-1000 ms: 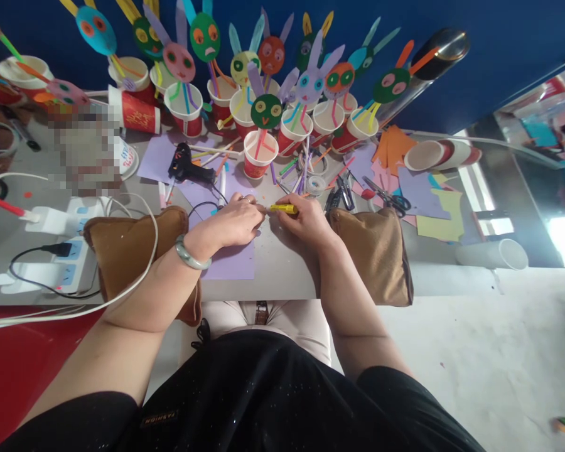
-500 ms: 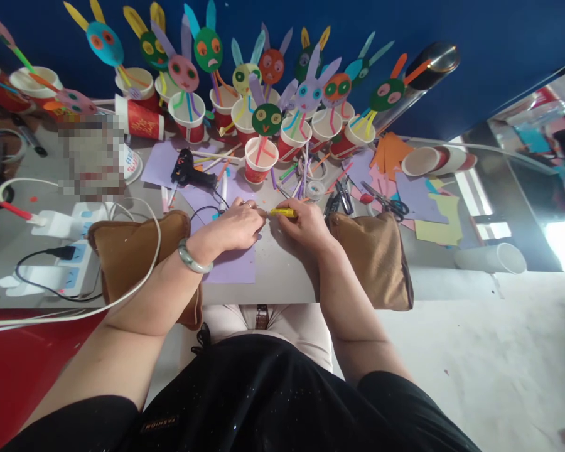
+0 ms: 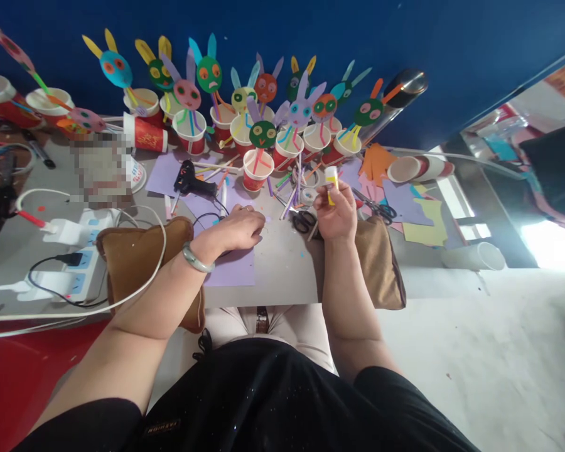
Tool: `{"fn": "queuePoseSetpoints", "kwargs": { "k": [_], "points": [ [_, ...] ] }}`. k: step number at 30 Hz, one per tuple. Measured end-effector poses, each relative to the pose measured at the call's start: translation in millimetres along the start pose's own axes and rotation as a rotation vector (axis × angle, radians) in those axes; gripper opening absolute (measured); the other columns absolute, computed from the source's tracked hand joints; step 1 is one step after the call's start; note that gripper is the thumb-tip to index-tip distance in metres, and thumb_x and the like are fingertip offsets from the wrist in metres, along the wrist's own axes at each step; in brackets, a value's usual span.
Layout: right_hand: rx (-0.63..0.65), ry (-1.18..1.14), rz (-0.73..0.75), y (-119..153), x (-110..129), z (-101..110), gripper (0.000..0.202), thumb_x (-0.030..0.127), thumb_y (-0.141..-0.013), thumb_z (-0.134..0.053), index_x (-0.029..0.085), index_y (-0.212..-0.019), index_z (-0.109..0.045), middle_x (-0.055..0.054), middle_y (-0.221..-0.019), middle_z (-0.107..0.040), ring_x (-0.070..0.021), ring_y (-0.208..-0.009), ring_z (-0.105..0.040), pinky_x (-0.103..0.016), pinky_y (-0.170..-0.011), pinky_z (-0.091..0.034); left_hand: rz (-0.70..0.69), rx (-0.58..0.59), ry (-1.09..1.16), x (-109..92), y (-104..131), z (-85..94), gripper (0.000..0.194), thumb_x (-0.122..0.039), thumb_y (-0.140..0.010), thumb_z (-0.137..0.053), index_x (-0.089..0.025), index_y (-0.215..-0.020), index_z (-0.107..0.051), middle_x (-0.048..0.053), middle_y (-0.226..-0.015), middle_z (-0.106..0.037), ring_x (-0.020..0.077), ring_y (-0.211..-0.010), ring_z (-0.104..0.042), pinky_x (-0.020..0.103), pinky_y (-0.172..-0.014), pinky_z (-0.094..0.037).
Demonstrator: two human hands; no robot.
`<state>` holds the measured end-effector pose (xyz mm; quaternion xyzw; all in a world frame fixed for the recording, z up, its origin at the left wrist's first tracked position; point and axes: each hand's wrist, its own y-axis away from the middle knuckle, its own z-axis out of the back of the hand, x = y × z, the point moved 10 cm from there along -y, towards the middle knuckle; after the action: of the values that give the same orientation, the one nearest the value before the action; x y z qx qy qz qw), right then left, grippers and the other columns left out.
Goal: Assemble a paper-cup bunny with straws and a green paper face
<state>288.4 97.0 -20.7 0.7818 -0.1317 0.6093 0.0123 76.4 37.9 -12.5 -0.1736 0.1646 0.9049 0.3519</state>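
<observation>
My right hand (image 3: 338, 213) is raised over the table with its fingers closed round a small yellow tube with a white end (image 3: 332, 186), held upright. On the purple paper (image 3: 233, 270) rests my left hand (image 3: 242, 227), its fingers curled down and together; what they hold, if anything, is hidden. A black glue gun (image 3: 193, 181) lies beyond my left hand. Straight ahead stands a red paper cup (image 3: 258, 171) bearing a green rabbit face (image 3: 262, 133). Black-handled scissors (image 3: 304, 221) lie just left of my right hand.
Several more cups with rabbit faces line the blue wall (image 3: 282, 25). Brown cushions lie at left (image 3: 136, 257) and right (image 3: 379, 263). A power strip (image 3: 82, 270) with white cables is at far left. Coloured paper scraps (image 3: 424, 223) and a second pair of scissors (image 3: 381, 212) lie at right.
My right hand has moved right and up, away from my left hand, turning the yellow tube upright. My left hand has barely moved. The view has shifted slightly.
</observation>
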Motion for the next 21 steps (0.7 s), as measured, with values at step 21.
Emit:
{"fn": "queuePoseSetpoints", "kwargs": {
  "k": [21],
  "points": [
    [-0.184, 0.789, 0.226, -65.5, 26.4, 64.9, 0.033, 0.046, -0.082, -0.077, 0.025, -0.092, -0.054, -0.003, -0.096, -0.071, -0.0191, -0.087, -0.064, -0.04, -0.088, -0.056, 0.191, -0.548, 0.619, 50.0, 0.6, 43.7, 0.011, -0.019, -0.08, -0.067, -0.02, -0.07, -0.063, 0.003, -0.072, -0.072, 0.0168, -0.071, -0.063, 0.03, -0.074, -0.049]
  ]
}}
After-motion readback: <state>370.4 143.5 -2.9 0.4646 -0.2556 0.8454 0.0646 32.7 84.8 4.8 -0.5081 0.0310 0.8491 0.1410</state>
